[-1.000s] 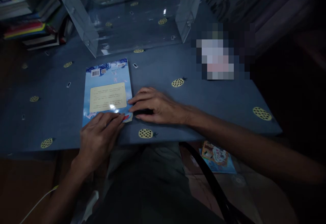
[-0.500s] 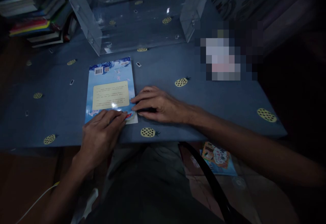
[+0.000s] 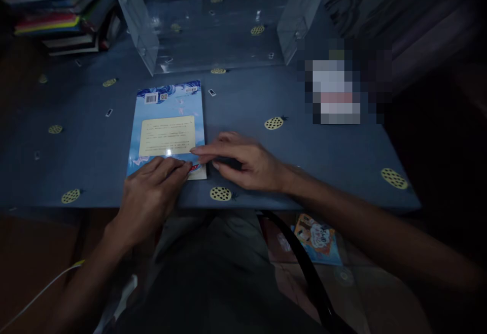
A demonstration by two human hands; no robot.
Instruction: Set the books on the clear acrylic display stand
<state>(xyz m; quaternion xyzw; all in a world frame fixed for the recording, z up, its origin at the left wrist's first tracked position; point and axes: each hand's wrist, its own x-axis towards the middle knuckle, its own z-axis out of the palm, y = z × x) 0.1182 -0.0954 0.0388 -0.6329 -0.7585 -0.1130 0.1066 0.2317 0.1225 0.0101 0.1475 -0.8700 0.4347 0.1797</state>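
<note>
A blue book [image 3: 169,106] lies on the table, its back cover up with barcodes at the top and a pale yellow text panel. Across its lower edge rests my left hand [image 3: 154,182], fingers laid over the cover and close together, gripping nothing that shows. My right hand [image 3: 245,164] is at the book's lower right side, open, with the index finger stretched onto the cover by the panel's corner and the thumb apart. A small red mark on the cover shows between the two hands.
The table's blue cloth [image 3: 239,106] has a pineapple print. A clear plastic stand [image 3: 144,50] is behind the book. Stacked books [image 3: 68,30] sit at the back left, a blurred-out item [image 3: 335,90] at the right. Below the table is a colourful packet [image 3: 317,240].
My right index finger has moved left, further over the cover. The left hand stays on the book's lower edge. The view has shifted slightly.
</note>
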